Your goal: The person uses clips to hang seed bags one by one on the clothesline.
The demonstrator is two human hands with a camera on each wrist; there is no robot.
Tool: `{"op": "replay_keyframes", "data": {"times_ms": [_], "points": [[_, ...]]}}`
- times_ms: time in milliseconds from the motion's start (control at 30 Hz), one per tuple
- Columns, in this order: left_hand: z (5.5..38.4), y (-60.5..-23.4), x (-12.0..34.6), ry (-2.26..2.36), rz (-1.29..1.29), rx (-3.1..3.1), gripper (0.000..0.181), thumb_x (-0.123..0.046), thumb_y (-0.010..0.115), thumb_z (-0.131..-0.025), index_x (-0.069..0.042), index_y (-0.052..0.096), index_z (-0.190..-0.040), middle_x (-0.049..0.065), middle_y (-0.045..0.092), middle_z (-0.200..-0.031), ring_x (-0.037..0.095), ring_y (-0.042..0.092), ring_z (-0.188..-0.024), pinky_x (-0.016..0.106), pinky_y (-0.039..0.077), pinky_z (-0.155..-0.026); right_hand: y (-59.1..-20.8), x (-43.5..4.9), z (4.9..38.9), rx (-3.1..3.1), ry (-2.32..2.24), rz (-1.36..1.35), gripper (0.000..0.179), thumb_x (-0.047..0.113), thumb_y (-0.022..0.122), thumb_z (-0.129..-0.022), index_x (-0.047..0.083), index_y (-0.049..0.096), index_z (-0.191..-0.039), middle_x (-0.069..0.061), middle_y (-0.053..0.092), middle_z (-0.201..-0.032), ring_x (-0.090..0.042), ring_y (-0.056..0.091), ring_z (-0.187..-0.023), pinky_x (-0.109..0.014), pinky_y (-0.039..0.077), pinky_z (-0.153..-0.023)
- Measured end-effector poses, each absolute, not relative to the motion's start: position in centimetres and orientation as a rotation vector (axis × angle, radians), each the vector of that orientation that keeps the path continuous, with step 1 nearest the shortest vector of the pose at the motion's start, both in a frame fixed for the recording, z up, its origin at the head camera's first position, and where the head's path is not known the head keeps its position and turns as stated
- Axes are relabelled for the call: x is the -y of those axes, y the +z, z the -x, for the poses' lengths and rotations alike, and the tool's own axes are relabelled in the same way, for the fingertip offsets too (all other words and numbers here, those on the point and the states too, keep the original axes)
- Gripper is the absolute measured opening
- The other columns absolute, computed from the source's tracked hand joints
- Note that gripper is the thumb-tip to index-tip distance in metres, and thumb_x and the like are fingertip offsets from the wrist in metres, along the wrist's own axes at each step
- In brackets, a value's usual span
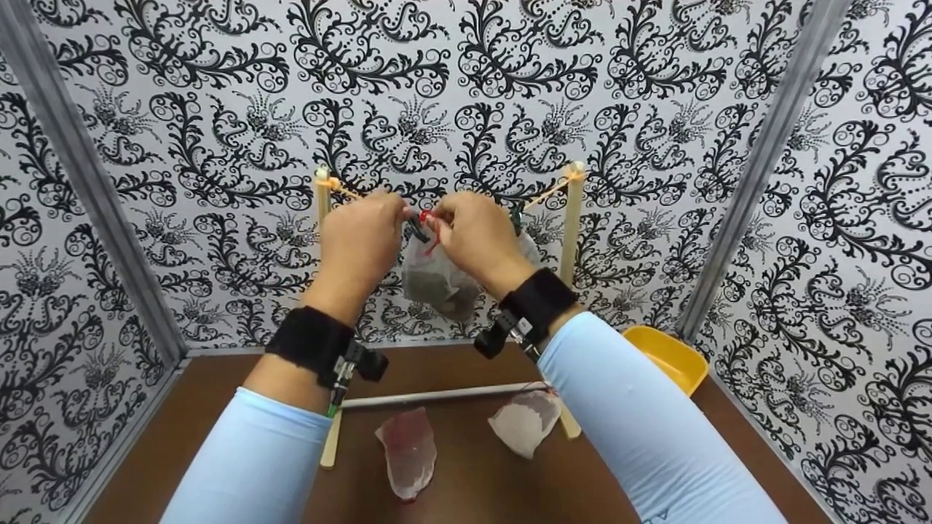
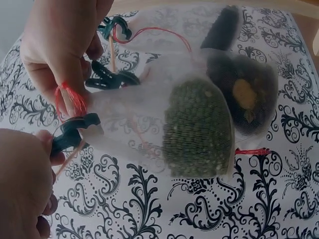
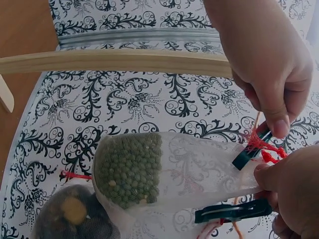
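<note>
Head view: left hand [image 1: 360, 236] is pinching a dark clip [image 2: 70, 133] beside the mesh bag [image 2: 197, 132]; right hand [image 1: 473, 236] is pinching the bag's red drawstring [image 2: 70, 97] above it.

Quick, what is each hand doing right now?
Left hand: pinches a dark clip on the string.
Right hand: pinches the mesh bag top by its red drawstring.

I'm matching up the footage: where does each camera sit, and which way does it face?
Head: on the head, facing forward and down at the rack; both forearms show, left hand and right hand.
Left wrist: under the left hand, facing the mesh bag.
Right wrist: under the right hand, facing the same bag.
Shared: bag and clips.
</note>
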State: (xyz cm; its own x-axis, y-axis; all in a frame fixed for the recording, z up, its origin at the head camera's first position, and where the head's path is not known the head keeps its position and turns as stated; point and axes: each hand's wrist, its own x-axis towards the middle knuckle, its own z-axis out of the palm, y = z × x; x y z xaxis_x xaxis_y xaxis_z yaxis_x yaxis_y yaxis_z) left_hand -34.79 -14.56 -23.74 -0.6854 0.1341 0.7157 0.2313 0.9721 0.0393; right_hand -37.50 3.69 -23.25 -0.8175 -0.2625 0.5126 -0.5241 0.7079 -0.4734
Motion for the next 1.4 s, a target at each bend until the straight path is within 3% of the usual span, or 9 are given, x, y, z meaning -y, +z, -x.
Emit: {"op": "replay_keyframes", "data": {"times_ms": [267, 400, 533, 600, 767, 867, 1000, 1133, 1400], "points": [[34.2, -24.0, 15.0, -0.065, 0.329, 2.399, 0.049, -0.046, 0.051, -0.121, -0.003, 0.072, -0.109, 0.012, 0.072, -0.090, 0.032, 0.068, -0.073, 0.046, 0.062, -0.066, -23.9, -3.9, 38.0, 2.466, 0.734, -0.695, 0.010, 0.023, 0.080, -0.107, 0.014, 0.083, -0.104, -0.003, 0.080, -0.100, -0.020, 0.070, -0.087, -0.035, 0.061, -0.078], [34.2, -24.3, 15.3, -0.151, 0.346, 2.458, 0.050, -0.047, 0.049, -0.121, -0.003, 0.072, -0.126, 0.015, 0.078, -0.107, 0.034, 0.075, -0.086, 0.047, 0.066, -0.077, -24.2, -3.9, 38.0, 2.442, 0.652, -0.715, 0.009, 0.024, 0.082, -0.105, 0.015, 0.085, -0.104, -0.003, 0.080, -0.099, -0.023, 0.068, -0.095, -0.042, 0.059, -0.090], [33.8, -25.5, 15.8, -0.322, 0.371, 2.411, 0.051, -0.047, 0.055, -0.119, -0.005, 0.069, -0.143, 0.017, 0.080, -0.132, 0.036, 0.080, -0.106, 0.049, 0.069, -0.093, -24.5, -3.8, 37.8, 2.471, 0.622, -0.711, 0.011, 0.027, 0.081, -0.105, 0.017, 0.085, -0.109, 0.000, 0.078, -0.111, -0.024, 0.063, -0.111, -0.048, 0.052, -0.108], [33.5, -26.6, 16.2, -0.401, 0.379, 2.342, 0.048, -0.044, 0.058, -0.118, -0.007, 0.069, -0.146, 0.016, 0.080, -0.134, 0.036, 0.080, -0.103, 0.050, 0.069, -0.091, -24.8, -3.8, 37.7, 2.474, 0.596, -0.723, 0.015, 0.030, 0.081, -0.105, 0.017, 0.085, -0.111, 0.000, 0.074, -0.120, -0.024, 0.061, -0.119, -0.050, 0.048, -0.114], [31.8, -29.9, 17.1, -0.554, 0.373, 2.158, 0.035, -0.030, 0.067, -0.114, -0.007, 0.072, -0.140, 0.013, 0.079, -0.108, 0.030, 0.071, -0.079, 0.046, 0.062, -0.067, -25.5, -3.9, 37.7, 2.446, 0.569, -0.755, 0.017, 0.032, 0.079, -0.106, 0.017, 0.085, -0.111, -0.001, 0.069, -0.138, -0.026, 0.055, -0.139, -0.054, 0.041, -0.125], [30.9, -32.2, 17.6, -0.632, 0.350, 2.116, 0.030, -0.025, 0.071, -0.111, -0.007, 0.075, -0.135, 0.011, 0.075, -0.098, 0.027, 0.067, -0.074, 0.044, 0.058, -0.062, -25.8, -4.1, 37.6, 2.433, 0.551, -0.751, 0.016, 0.032, 0.079, -0.106, 0.018, 0.085, -0.110, -0.001, 0.067, -0.149, -0.029, 0.051, -0.151, -0.059, 0.034, -0.134], [30.1, -36.0, 18.5, -0.709, 0.288, 2.169, 0.022, -0.023, 0.077, -0.107, -0.009, 0.079, -0.125, 0.009, 0.076, -0.096, 0.026, 0.070, -0.075, 0.046, 0.059, -0.065, -26.2, -4.6, 37.3, 2.408, 0.506, -0.774, 0.015, 0.029, 0.077, -0.106, 0.017, 0.084, -0.113, -0.004, 0.063, -0.162, -0.033, 0.045, -0.162, -0.065, 0.026, -0.140], [29.6, -40.5, 19.6, -0.771, 0.161, 2.322, 0.014, -0.022, 0.078, -0.107, -0.012, 0.081, -0.116, 0.008, 0.078, -0.098, 0.029, 0.074, -0.082, 0.053, 0.062, -0.073, -26.7, -5.8, 36.7, 2.322, 0.483, -0.838, 0.014, 0.020, 0.075, -0.106, 0.014, 0.084, -0.114, -0.007, 0.062, -0.166, -0.037, 0.047, -0.162, -0.064, 0.027, -0.141], [28.8, -48.4, 23.0, -0.778, -0.044, 2.622, 0.015, -0.017, 0.078, -0.103, -0.010, 0.083, -0.115, 0.011, 0.081, -0.111, 0.040, 0.079, -0.097, 0.065, 0.063, -0.085, -28.2, -9.9, 35.7, 2.082, 0.667, -0.901, 0.014, 0.011, 0.071, -0.106, 0.005, 0.081, -0.112, -0.013, 0.077, -0.140, -0.036, 0.066, -0.140, -0.052, 0.045, -0.133]]}}
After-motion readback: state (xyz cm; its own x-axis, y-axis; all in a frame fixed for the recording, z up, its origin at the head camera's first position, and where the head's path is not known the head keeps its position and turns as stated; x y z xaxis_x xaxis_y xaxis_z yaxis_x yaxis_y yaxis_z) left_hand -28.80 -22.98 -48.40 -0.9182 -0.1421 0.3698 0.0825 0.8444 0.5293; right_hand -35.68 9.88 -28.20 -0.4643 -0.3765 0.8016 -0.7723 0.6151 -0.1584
